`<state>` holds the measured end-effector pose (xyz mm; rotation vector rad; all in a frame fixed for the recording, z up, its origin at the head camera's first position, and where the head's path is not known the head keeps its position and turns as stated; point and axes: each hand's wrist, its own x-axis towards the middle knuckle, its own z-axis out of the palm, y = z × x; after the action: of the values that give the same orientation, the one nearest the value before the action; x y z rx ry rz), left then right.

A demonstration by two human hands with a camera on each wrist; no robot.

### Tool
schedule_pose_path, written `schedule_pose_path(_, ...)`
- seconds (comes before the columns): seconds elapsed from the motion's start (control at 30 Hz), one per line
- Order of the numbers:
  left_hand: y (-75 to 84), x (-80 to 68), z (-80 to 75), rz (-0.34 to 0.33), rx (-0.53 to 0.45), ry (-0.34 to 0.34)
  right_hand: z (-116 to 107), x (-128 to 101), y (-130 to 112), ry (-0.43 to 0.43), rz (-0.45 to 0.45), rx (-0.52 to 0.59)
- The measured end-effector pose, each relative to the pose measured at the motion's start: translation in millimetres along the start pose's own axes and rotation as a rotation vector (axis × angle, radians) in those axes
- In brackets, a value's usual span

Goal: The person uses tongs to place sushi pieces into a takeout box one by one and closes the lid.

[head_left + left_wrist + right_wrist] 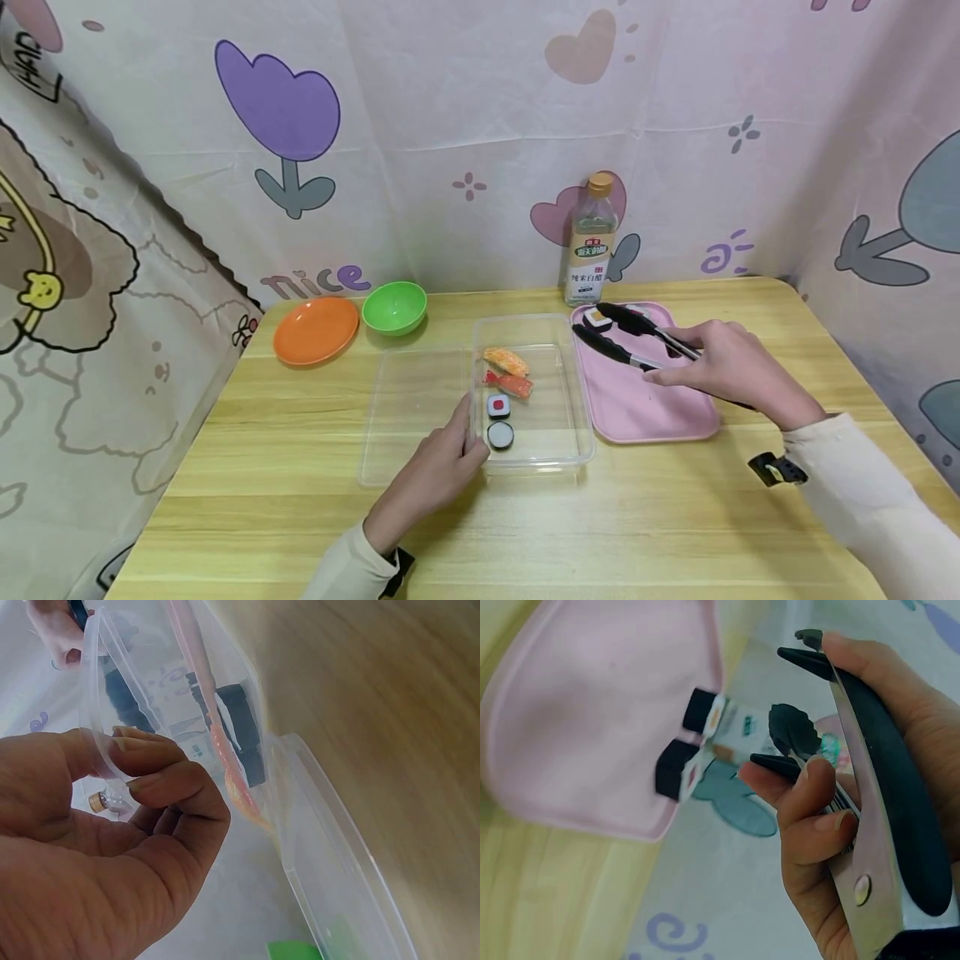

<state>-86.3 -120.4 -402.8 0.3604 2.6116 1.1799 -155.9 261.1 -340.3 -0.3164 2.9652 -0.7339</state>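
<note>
The bench (300,500) looks like smooth pale wood, the container (558,450) clear glossy plastic (see-through), the tongs (637,342) brushed metal.

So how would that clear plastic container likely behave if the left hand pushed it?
The clear container looks thin-walled and holds only four small sushi pieces, so it is probably light. On the smooth wooden table it would likely slide. The left hand pinches its rim.

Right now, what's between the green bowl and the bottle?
In the head view, only bare wooden table lies between the green bowl and the bottle; the clear box sits nearer the person.
</note>
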Motion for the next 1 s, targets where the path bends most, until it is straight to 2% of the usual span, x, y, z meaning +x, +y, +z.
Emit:
schedule_pose_path(0.17, 0.2, 0.5, 0.1, -0.001, -0.003, -0.002, -1.2, 3.2, 17.1, 0.008, 0.059, -0.004)
schedule_pose_path(0.5, -0.7, 0.0, 0.1, 0.001, 0.017, 0.005, 2.4, 11.0, 46.6, 0.011, 0.115, -0.018)
schedule_pose_path(1.0, 0.1, 0.0, -0.3, 0.002, 0.018, 0.002, 10.1, 18.3, 66.0, -0.015, 0.150, -0.025)
